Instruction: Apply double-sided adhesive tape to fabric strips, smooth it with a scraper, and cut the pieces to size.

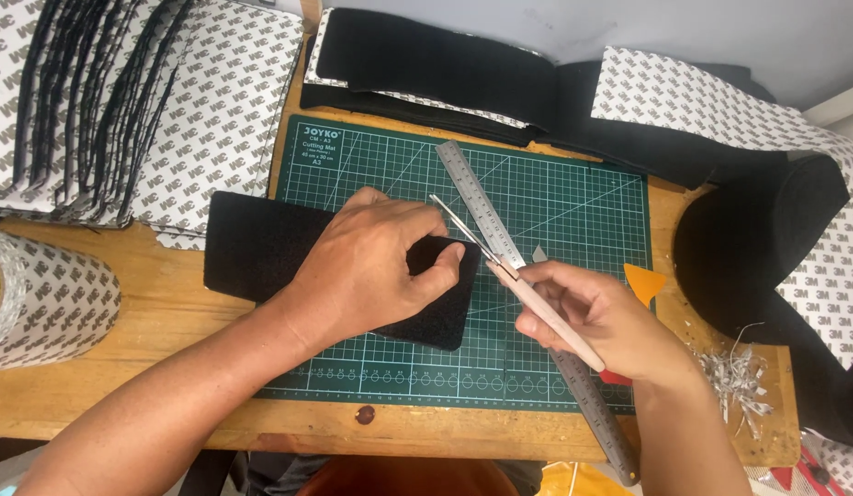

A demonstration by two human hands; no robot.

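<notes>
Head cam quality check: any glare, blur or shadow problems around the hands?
Head view: even, soft light, only faint shadows under the left hand and right hand; mild sheen on the steel ruler, markings still visible; thin blade sharp, no motion blur; black felt piece reads nearly textureless; slight wide-angle bend at the edges.

A small block of white printed label (320, 144) sits in the far left corner of the green cutting mat (573, 197). The white backing sheets (234, 101) beyond the table's far left edge carry repeated grey marks (a printed pattern only).
</notes>
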